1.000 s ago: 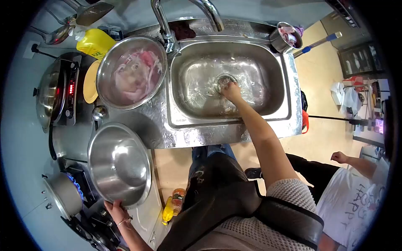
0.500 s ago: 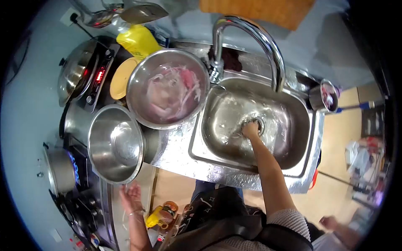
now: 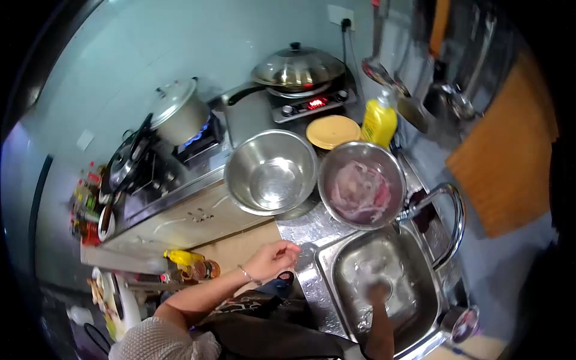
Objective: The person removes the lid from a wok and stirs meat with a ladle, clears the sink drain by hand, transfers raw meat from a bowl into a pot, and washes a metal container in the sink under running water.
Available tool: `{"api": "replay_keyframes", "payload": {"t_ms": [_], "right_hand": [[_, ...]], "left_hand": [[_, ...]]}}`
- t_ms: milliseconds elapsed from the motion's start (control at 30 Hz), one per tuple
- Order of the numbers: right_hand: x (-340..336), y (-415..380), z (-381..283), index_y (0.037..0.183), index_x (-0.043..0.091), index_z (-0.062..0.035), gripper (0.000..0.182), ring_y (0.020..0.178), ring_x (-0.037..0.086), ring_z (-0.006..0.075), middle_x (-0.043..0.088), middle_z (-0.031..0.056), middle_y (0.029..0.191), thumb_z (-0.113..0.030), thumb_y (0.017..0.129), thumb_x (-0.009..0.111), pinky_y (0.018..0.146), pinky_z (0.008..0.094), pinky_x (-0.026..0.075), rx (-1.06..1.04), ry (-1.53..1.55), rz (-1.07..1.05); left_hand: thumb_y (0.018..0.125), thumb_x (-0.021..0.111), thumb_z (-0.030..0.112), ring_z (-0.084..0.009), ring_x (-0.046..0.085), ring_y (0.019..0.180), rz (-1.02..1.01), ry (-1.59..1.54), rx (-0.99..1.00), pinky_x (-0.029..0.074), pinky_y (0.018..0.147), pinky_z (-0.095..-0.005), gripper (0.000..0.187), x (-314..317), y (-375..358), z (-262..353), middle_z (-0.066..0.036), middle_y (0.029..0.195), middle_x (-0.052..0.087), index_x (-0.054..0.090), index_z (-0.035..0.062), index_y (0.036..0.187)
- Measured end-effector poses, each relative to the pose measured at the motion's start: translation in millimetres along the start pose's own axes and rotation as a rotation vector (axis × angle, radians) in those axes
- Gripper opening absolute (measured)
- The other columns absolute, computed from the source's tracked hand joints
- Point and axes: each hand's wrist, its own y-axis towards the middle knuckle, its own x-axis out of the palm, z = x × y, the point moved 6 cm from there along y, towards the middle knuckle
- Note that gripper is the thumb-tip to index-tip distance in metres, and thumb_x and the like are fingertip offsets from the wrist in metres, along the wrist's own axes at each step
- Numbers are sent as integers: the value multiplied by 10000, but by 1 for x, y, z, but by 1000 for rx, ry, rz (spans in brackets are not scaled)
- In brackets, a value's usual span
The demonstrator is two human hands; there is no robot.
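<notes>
My right hand (image 3: 377, 292), smeared by motion, reaches down to the drain of the steel sink (image 3: 354, 264); its fingers cannot be made out. Some water lies on the sink's floor. My left hand (image 3: 276, 259), with a bracelet at the wrist, hovers in front of the counter's edge, fingers loosely curled and holding nothing. Beyond it sits a wide steel bowl (image 3: 243, 174) with nothing in it. Next to that, by the tap (image 3: 459, 222), a second steel bowl (image 3: 401, 174) holds pale pink raw strips (image 3: 363, 189) in cloudy water.
A lidded wok (image 3: 300, 69) stands on a lit electric cooker (image 3: 315, 105). Left of it, a pot (image 3: 180, 114) sits over a blue gas flame. A yellow bottle (image 3: 379, 120) and a yellow lid (image 3: 333, 132) are behind the bowls. Utensils and a wooden board (image 3: 504, 150) hang at right.
The view has swung left, bringing the stove into fuller sight. My left hand has moved from near the empty bowl toward the sink's front corner. My right hand stays by the drain.
</notes>
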Motion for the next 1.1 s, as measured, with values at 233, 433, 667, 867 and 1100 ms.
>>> {"api": "replay_keyframes", "payload": {"t_ms": [233,433,667,867,1100], "right_hand": [[-23,0,3,775,633,-61,237,751,563,254,606,97,725,-258,741,507,717,386,414,-49,41,48],[-50,-6,0,758,624,-70,207,706,558,238,600,83,708,-245,741,514,669,363,423,-108,137,2],[-71,-1,-9,739,613,-81,173,654,552,218,594,66,687,-229,741,523,613,336,433,-268,212,-89],[-100,-7,-21,723,604,-91,146,609,547,201,588,52,670,-215,741,530,565,313,442,-518,254,-176],[-115,-28,-10,633,532,-69,197,496,444,151,505,43,574,-188,779,475,500,288,377,21,1534,-486]], "left_hand": [[791,513,48,-98,562,682,343,427,273,476,592,-236,271,-34,24,106,-57,790,583,483,11,1058],[710,567,94,-197,614,616,646,361,171,506,537,-299,410,-76,94,184,-136,760,606,464,20,1100],[651,551,83,-265,632,660,737,525,155,509,575,-349,145,-103,135,195,-186,679,613,615,-33,709],[680,501,13,-207,605,554,607,296,98,507,456,-320,353,-94,120,185,-141,687,593,526,2,1032],[686,590,58,-182,584,664,199,14,510,487,565,-293,386,-1,60,190,-122,828,591,498,-13,1054]]}}
